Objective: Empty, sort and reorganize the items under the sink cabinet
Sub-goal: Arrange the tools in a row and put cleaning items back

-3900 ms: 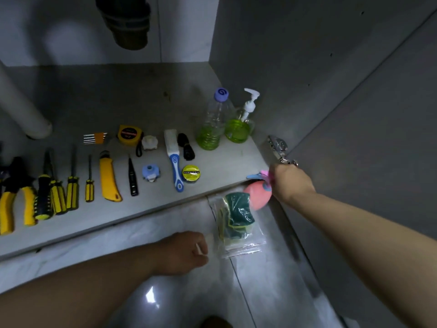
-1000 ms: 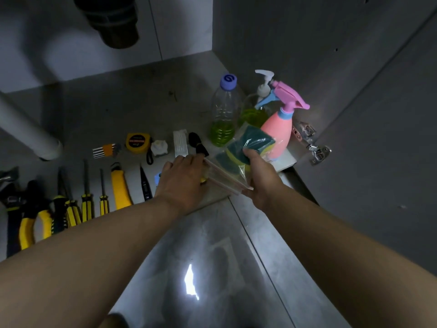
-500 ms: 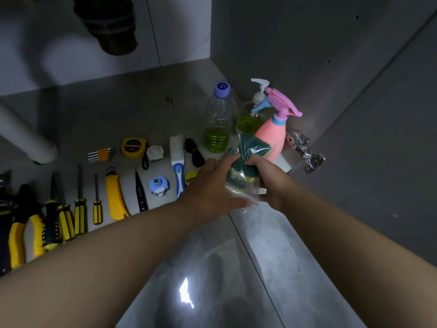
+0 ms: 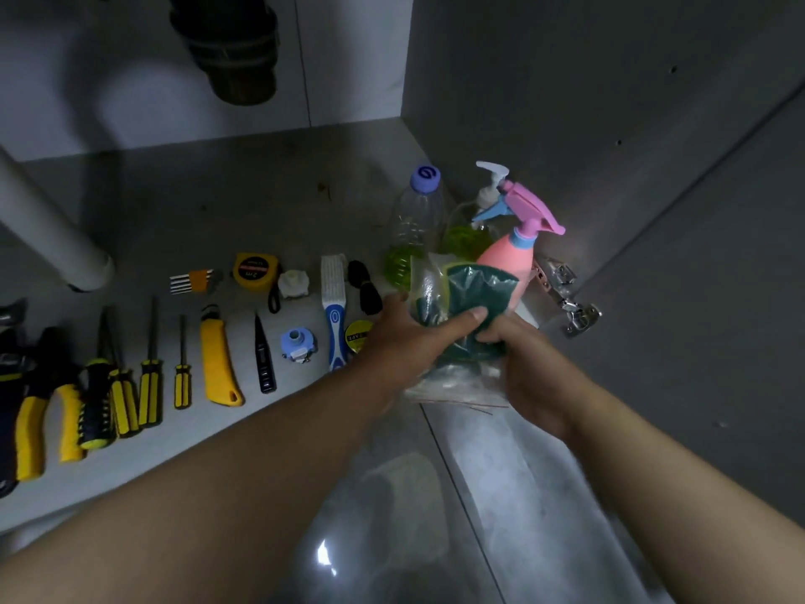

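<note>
A clear plastic bag of green and yellow scrub sponges (image 4: 472, 294) is gripped between both hands at the front right edge of the cabinet floor (image 4: 218, 202). My left hand (image 4: 405, 337) clasps it from the left, thumb across the green sponge. My right hand (image 4: 522, 364) holds its lower right side. Just behind the bag stand a pink spray bottle (image 4: 512, 259), a pump soap bottle (image 4: 475, 224) and a clear bottle with green liquid (image 4: 414, 224).
Tools lie in a row on the cabinet floor: pliers (image 4: 35, 407), screwdrivers (image 4: 148, 372), a yellow utility knife (image 4: 218, 359), a tape measure (image 4: 255, 270), a blue-white brush (image 4: 334, 316). A white pipe (image 4: 56, 237) slants at left, a drain (image 4: 231, 41) hangs above, a door hinge (image 4: 566, 298) sits right.
The pink spray bottle went from my right hand onto the cabinet floor beside the bottles. The sponge bag was lifted off the tiled floor, and my left hand has closed on it.
</note>
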Demonstrator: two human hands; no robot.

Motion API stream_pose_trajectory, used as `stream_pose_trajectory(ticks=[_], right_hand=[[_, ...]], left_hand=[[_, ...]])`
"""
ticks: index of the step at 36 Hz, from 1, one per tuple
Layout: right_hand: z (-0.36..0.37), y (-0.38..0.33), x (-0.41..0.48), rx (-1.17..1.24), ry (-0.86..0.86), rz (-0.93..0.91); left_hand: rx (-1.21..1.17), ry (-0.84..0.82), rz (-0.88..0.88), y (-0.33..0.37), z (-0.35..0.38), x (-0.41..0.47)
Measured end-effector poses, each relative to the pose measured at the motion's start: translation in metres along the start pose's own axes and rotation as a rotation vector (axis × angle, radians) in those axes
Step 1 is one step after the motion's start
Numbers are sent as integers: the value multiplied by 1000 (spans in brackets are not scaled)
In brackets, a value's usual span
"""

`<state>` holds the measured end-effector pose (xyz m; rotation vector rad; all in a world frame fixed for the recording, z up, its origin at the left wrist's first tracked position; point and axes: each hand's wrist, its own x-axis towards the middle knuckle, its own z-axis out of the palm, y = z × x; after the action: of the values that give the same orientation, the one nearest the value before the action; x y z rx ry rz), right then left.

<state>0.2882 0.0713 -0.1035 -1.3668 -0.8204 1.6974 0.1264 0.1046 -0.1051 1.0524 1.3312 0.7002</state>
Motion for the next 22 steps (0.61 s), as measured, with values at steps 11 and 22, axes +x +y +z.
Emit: stream_pose_trajectory(ticks=[11, 22], right_hand=[[27, -50, 0, -507, -199, -8], [65, -145, 78, -1367, 240, -511]], left_hand=[[-233, -66, 57, -7, -36, -13], [-490, 123, -74, 17, -102, 17]])
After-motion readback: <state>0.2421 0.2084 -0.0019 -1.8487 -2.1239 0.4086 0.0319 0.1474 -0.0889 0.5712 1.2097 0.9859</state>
